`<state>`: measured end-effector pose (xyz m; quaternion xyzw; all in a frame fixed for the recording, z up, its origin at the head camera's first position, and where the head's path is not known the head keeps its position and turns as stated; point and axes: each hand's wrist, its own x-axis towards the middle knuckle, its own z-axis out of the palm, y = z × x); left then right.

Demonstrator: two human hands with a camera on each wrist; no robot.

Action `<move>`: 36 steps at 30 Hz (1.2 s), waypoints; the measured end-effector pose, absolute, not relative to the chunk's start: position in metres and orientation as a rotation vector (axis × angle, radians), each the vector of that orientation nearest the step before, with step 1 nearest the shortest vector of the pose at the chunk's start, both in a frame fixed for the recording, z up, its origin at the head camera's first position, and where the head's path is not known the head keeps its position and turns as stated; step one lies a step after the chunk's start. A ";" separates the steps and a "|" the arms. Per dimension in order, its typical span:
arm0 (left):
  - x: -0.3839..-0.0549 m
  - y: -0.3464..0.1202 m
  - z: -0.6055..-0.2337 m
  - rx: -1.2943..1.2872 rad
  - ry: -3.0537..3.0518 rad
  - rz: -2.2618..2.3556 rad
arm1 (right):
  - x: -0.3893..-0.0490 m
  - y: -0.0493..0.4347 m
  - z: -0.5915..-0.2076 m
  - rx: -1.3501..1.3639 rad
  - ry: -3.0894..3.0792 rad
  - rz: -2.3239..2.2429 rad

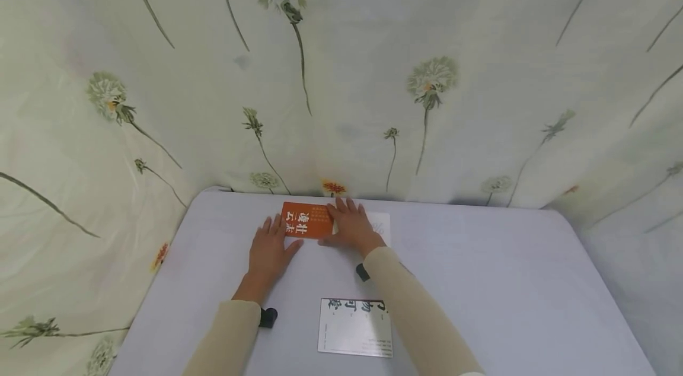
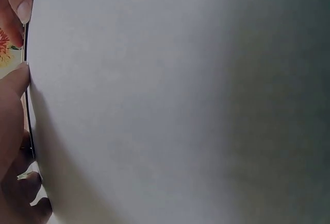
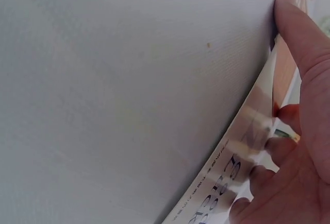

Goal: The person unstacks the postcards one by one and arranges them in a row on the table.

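Observation:
An orange booklet (image 1: 304, 222) with white characters lies flat at the far edge of the table. My left hand (image 1: 268, 251) rests at its left end, fingers extended and thumb spread toward its near edge. My right hand (image 1: 353, 229) lies at its right end, fingers pointing away from me and thumb along the near edge. Under and beside the right hand lies a white booklet (image 1: 382, 225), butted against or overlapped by the orange one. Its printed lettering (image 3: 219, 188) shows below the fingers in the right wrist view. Only part of the left hand (image 2: 11, 110) appears in the left wrist view.
Nearer to me, a silvery white booklet (image 1: 354, 331) with dark characters lies on the white table (image 1: 496, 287), its right side partly behind my right sleeve (image 1: 421, 311). A cloth curtain (image 1: 347, 67) printed with dandelions hangs behind the table and along its sides.

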<state>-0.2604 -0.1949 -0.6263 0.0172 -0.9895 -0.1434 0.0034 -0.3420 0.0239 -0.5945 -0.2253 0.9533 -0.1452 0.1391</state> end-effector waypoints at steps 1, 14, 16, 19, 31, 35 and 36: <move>-0.260 -0.195 -0.625 0.056 -3.104 -0.443 | -0.342 0.024 -0.594 -0.656 2.756 -0.414; -0.261 -0.195 -0.630 0.118 -3.095 -0.590 | -0.337 0.032 -0.607 -0.673 2.779 -0.534; -0.260 -0.195 -0.628 0.110 -3.080 -0.595 | -0.335 0.037 -0.606 -0.698 2.786 -0.537; -0.255 -0.194 -0.620 0.071 -3.053 -0.594 | -0.329 0.047 -0.600 -0.736 2.783 -0.556; -0.218 -0.171 -0.581 -0.117 -2.980 -0.628 | -0.279 0.099 -0.571 -0.778 2.795 -0.622; -0.198 -0.158 -0.578 -0.170 -3.000 -0.756 | -0.255 0.114 -0.560 -0.803 2.789 -0.651; -0.192 -0.155 -0.580 -0.170 -3.016 -0.786 | -0.248 0.117 -0.558 -0.812 2.793 -0.650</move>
